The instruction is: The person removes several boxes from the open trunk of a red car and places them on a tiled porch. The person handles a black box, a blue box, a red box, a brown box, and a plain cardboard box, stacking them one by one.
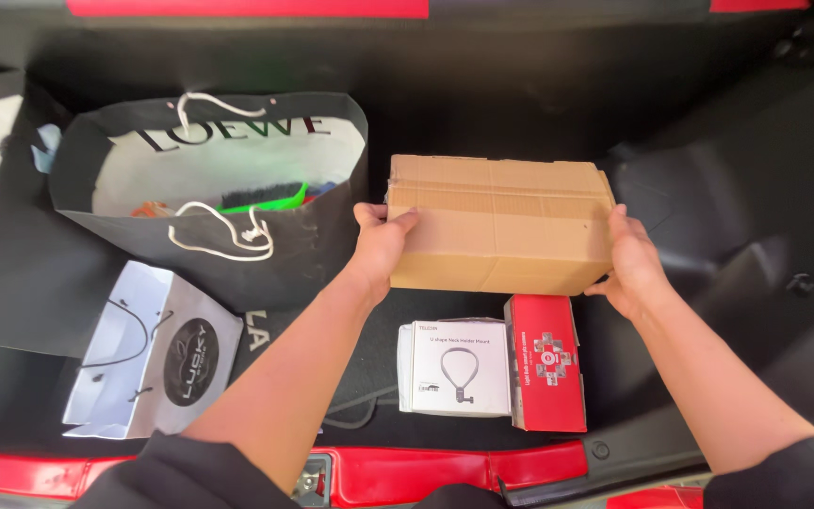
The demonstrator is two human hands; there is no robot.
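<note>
A red sill strip (445, 467) is seen nearest, at 6 o'clock along the bottom edge, w/ dark sleeves at both lower corners. Just beyond it, on the black trunk floor (708, 188), a small white box (454, 368) w/ a neck-mount drawing is laid flat; a red box (546, 363) is set touching its right side. At 8 o'clock a small white paper bag (143, 353) w/ a black round mark is lying flat.

Farther in, approx. at center, a brown cardboard box (501, 224) is held between both hands, taped seam on top, its near edge just above the two small boxes. The left hand (381, 240) is pressed on the box's left end, thumb on top, fingers wrapped on the side. The right hand (631, 259) is clamped on the right end, fingers closed round the corner. Whether the box is resting on the floor or lifted can't be told.

At 10 o'clock a large black paper bag (209, 179) w/ white rope handles is seen standing open, just left of the cardboard box; sth. green (266, 200) and orange shows inside. A red strip (247, 8) is seen farthest off, at 12 o'clock.
</note>
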